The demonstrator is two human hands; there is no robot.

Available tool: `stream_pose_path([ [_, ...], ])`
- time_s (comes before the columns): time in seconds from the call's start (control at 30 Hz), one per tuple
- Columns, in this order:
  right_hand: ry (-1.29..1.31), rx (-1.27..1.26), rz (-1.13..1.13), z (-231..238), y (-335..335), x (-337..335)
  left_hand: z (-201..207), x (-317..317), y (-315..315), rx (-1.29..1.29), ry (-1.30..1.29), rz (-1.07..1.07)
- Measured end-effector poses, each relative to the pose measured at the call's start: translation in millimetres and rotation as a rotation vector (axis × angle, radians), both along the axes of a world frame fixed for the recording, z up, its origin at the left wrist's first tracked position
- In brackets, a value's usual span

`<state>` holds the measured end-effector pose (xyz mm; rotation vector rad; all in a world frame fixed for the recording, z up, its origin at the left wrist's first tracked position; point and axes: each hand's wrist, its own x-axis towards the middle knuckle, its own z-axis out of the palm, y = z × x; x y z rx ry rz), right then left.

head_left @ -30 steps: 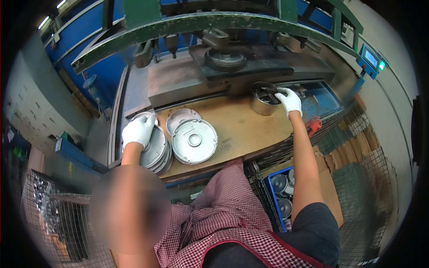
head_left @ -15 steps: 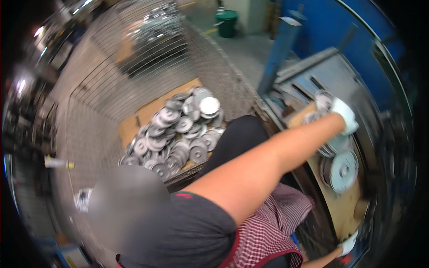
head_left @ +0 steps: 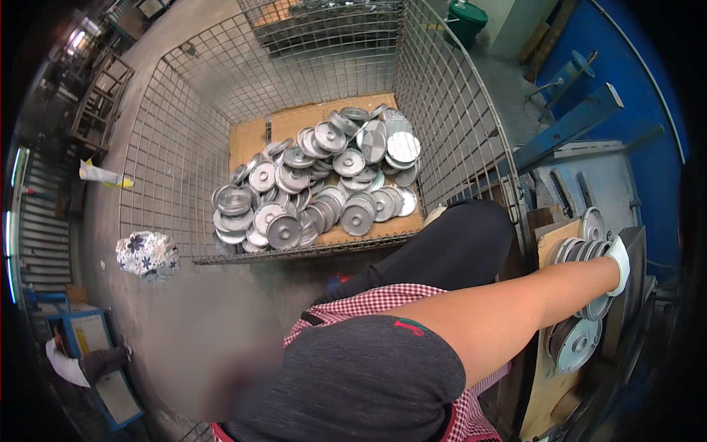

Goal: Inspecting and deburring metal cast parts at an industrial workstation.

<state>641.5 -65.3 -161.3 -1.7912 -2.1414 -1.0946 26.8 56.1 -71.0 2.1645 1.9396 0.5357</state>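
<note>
My left arm reaches across to the right, and my white-gloved left hand [head_left: 621, 266] is at the right edge of a row of round metal discs [head_left: 582, 250]. Its fingers are hidden from this side, so whether they grip a disc does not show. Near the hand, one disc [head_left: 592, 224] stands tilted at the far end of the row. Closer to me, a larger flanged disc [head_left: 578, 345] leans on its edge. The discs rest on a tan board [head_left: 539, 401]. My right hand is out of the picture.
A wire mesh cage [head_left: 460, 96] stands beside me, with a heap of grey metal discs [head_left: 294, 177] on cardboard [head_left: 247, 140]. A blue post [head_left: 571, 125] slants over the bench's far end. Behind are a green bucket [head_left: 466, 22] and another person [head_left: 70, 365] at far left.
The view has swung, so cage and bench sit differently in the picture. My right hand, earlier at the lower right, has left view. My left hand is still by the discs.
</note>
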Motion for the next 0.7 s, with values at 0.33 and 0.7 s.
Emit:
stream_pose_path([
  [0.33, -0.223, -0.120, -0.422, -2.7, 7.1, 10.1, 13.1, -2.9, -2.4, -0.091, 0.110, -0.096],
  [0.7, 0.370, -0.129, -0.419, 1.9, 1.8, -29.6, 18.6, -11.7, -21.0, -0.003, 0.008, -0.048],
])
